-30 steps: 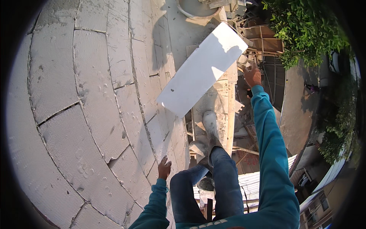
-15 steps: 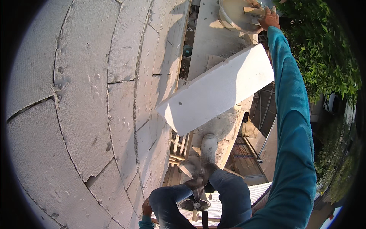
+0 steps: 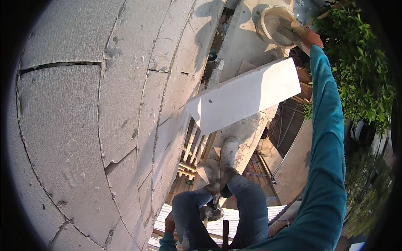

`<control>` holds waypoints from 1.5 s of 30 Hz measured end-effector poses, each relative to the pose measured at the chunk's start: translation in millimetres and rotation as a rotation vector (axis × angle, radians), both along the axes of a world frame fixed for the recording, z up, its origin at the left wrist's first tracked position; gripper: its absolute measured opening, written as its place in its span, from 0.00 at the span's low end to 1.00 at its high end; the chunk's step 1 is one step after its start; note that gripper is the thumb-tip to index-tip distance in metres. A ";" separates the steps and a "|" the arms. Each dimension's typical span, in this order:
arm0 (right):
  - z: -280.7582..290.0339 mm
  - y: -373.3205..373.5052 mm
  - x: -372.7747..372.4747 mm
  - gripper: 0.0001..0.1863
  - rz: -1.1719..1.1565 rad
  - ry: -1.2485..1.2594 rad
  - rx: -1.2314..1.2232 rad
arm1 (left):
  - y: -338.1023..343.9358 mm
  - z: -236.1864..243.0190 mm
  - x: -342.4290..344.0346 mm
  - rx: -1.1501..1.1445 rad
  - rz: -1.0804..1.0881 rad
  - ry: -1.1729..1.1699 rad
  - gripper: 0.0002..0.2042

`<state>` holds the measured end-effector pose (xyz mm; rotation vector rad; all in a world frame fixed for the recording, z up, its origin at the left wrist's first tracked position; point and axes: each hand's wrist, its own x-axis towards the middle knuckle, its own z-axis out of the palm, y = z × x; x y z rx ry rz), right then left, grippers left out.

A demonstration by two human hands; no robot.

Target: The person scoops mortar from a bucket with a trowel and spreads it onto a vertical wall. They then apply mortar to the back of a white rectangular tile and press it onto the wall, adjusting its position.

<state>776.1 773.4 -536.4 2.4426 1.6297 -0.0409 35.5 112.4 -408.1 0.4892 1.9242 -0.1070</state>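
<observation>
At the top right, my right arm reaches out to a pale round bucket [image 3: 264, 28] with wet grey mix inside. My right hand [image 3: 312, 39] is closed at its right rim on a flat, mortar-coated tool [image 3: 299, 30]; its exact kind is unclear. Below the bucket, a long white lightweight block [image 3: 245, 95] lies slantwise on the planks, its left end close to the wall. My left hand [image 3: 169, 222] is low beside my left knee, near the wall's foot. The knee and shadow hide its fingers.
A wall of large pale blocks [image 3: 63, 121] with open joints fills the left. I am perched above a narrow plank platform [image 3: 240, 62], with a gap along the wall and a drop on the right. Leafy branches [image 3: 356, 71] crowd the far right beside my arm.
The view has shifted, and the wall, bucket and block appear moved with it. My right hand has changed its hold at the bucket, and the tool now tilts at the right rim.
</observation>
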 end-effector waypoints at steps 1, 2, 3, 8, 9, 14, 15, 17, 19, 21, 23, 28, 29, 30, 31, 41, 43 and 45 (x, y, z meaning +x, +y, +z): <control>15.2 -14.2 49.3 0.26 -0.040 0.153 0.063 | 13.2 2.9 -6.6 0.036 -0.055 -0.020 0.15; 26.9 -28.4 26.9 0.23 -0.035 0.255 0.169 | 4.2 22.0 1.1 0.047 -0.018 0.015 0.15; 44.2 -50.9 51.5 0.24 -0.014 0.301 0.192 | 10.2 31.5 1.0 0.060 -0.012 0.009 0.14; 158.0 -161.6 -26.7 0.17 -0.296 1.438 0.321 | -17.4 82.8 -3.5 0.051 0.271 -0.042 0.20; 196.5 -185.4 -50.3 0.15 -0.232 1.631 0.376 | 12.1 112.3 8.8 0.010 0.327 -0.063 0.22; 312.8 -241.7 -141.3 0.18 -0.227 1.769 0.556 | 6.6 149.2 -14.4 0.401 0.158 -0.132 0.22; 338.8 -238.8 -175.7 0.15 -0.246 1.676 0.642 | 7.1 153.7 -16.9 0.457 0.094 -0.114 0.21; 372.0 -232.4 -220.5 0.14 -0.245 1.511 0.729 | 8.7 173.2 -23.6 0.467 0.057 -0.096 0.20; 375.6 -217.6 -244.4 0.13 -0.121 1.435 0.851 | 16.5 192.9 -24.4 0.382 0.102 -0.121 0.19; 437.9 -194.0 -299.3 0.10 -0.216 1.647 0.862 | -3.3 200.2 -26.5 0.465 0.290 -0.096 0.17; 500.8 -180.7 -356.3 0.09 -0.035 1.815 0.968 | -22.7 213.3 -25.7 0.517 0.423 -0.060 0.16; 616.2 -163.9 -498.6 0.07 0.136 2.050 0.861 | -69.3 242.5 -10.1 0.343 0.495 0.002 0.17; 625.1 -157.9 -523.1 0.07 0.144 2.048 0.815 | -78.5 239.1 -2.8 0.332 0.573 0.045 0.17; 634.9 -146.1 -538.8 0.06 0.151 2.043 0.781 | -83.2 236.4 1.4 0.325 0.641 0.086 0.17; 618.1 -122.7 -553.1 0.06 0.270 1.811 0.841 | -87.1 232.9 9.0 0.288 0.727 0.096 0.17; 627.0 -73.6 -638.3 0.13 0.241 1.359 1.144 | -108.3 260.8 73.7 0.324 0.883 -0.083 0.24; 629.9 -72.4 -644.4 0.14 0.175 1.366 1.107 | -114.0 266.5 79.8 0.300 0.914 -0.099 0.26; 634.5 -75.7 -647.8 0.14 0.127 1.473 1.078 | -120.5 274.2 82.5 0.345 0.954 -0.085 0.26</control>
